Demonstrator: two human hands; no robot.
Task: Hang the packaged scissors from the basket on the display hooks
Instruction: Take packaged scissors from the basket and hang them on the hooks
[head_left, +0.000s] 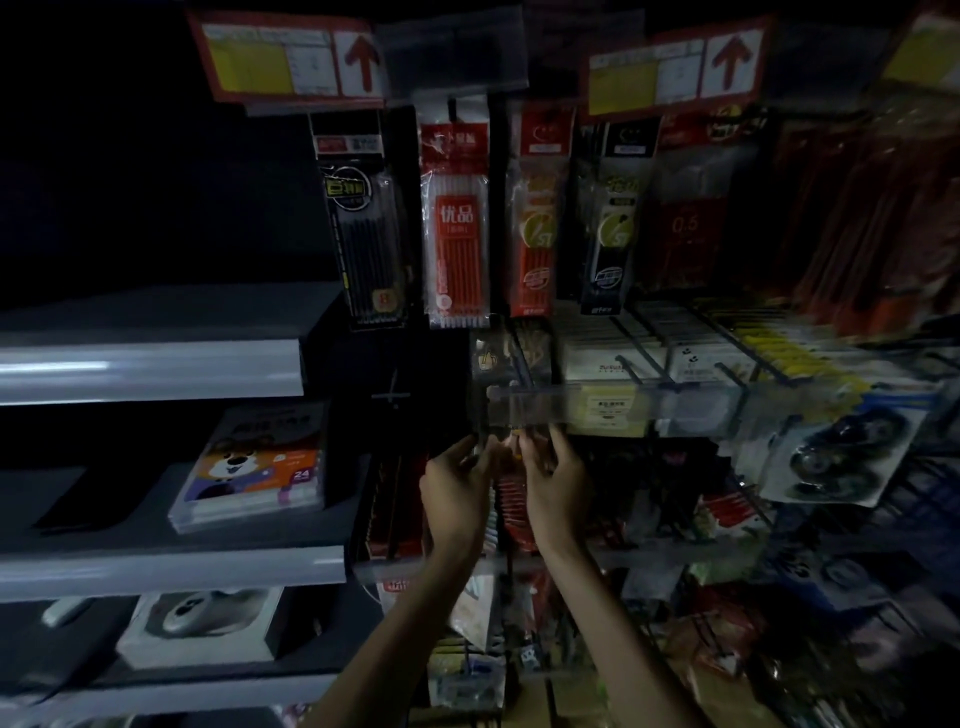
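Evidently the left hand (457, 491) and right hand (557, 483) hold a pack (511, 496) just under the label strip (524, 406), fingers pinching its top, likely to thread its hole squarely.

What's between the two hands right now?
Head view: a red-orange package sits between left hand and right hand, both gripping it below the clear label strip. Too dark to confirm scissors.

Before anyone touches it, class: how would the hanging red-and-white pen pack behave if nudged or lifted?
The pen pack hangs by its top edge, so a nudge would probably set it swinging. Its clear glossy wrap looks slippery. The slim sticks inside suggest it is light and stiff lengthwise.
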